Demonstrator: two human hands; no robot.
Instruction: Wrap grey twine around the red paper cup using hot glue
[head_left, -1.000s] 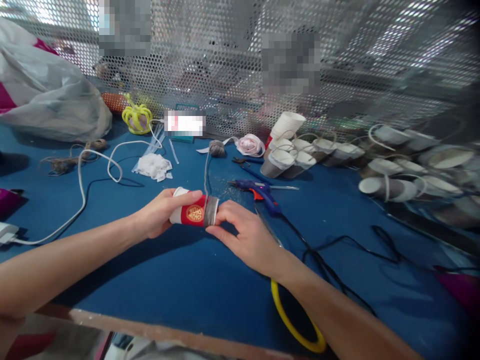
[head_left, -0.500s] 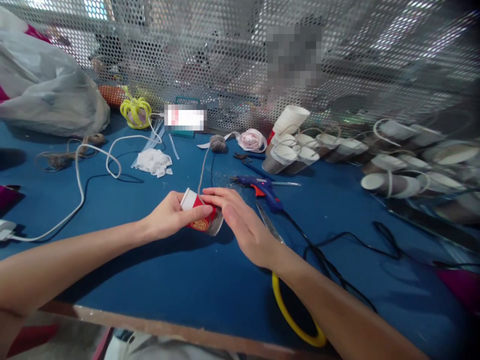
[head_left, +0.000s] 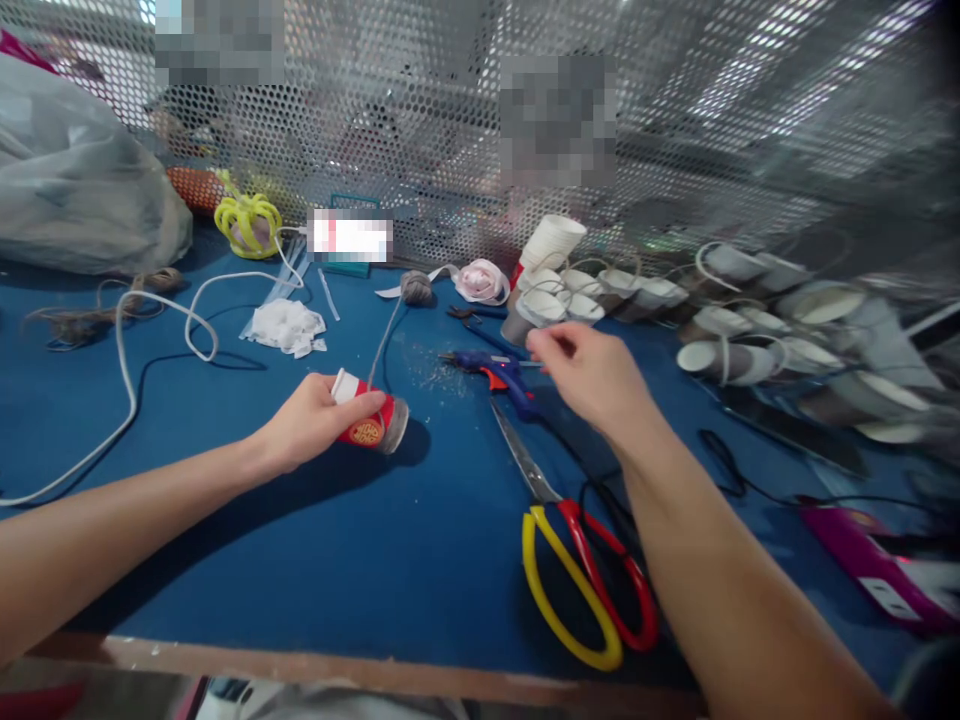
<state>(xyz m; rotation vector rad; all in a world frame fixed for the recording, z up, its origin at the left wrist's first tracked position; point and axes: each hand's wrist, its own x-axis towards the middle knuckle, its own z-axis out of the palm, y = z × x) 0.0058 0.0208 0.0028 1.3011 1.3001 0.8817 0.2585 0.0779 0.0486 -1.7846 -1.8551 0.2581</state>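
My left hand (head_left: 311, 420) is closed around a red and white paper cup (head_left: 367, 428) lying tilted on its side. Grey yarn is wrapped about the cup's bottom end, and my thumb presses the yarn strand (head_left: 384, 345) that runs back to a small grey yarn ball (head_left: 416, 288). My right hand (head_left: 592, 375) is over the rear of a blue glue gun (head_left: 499, 372), fingers curled together. The clear glue stick (head_left: 531, 364) disappears behind those fingers; whether they pinch it is hidden. Large scissors (head_left: 559, 510) with yellow and red handles lie below the glue gun.
Paper cups with cord handles (head_left: 727, 360) crowd the back right, near a cup stack (head_left: 555, 240). Pliers (head_left: 472, 316), a pink ribbon roll (head_left: 481, 282) and white scraps (head_left: 287, 327) lie behind. A white cable (head_left: 131, 370) loops left; a purple power strip (head_left: 862, 560) sits right.
My right hand has left the cup and moved right to the back of the glue gun, uncovering the scissors. My left hand still holds the cup. The view has shifted slightly right.
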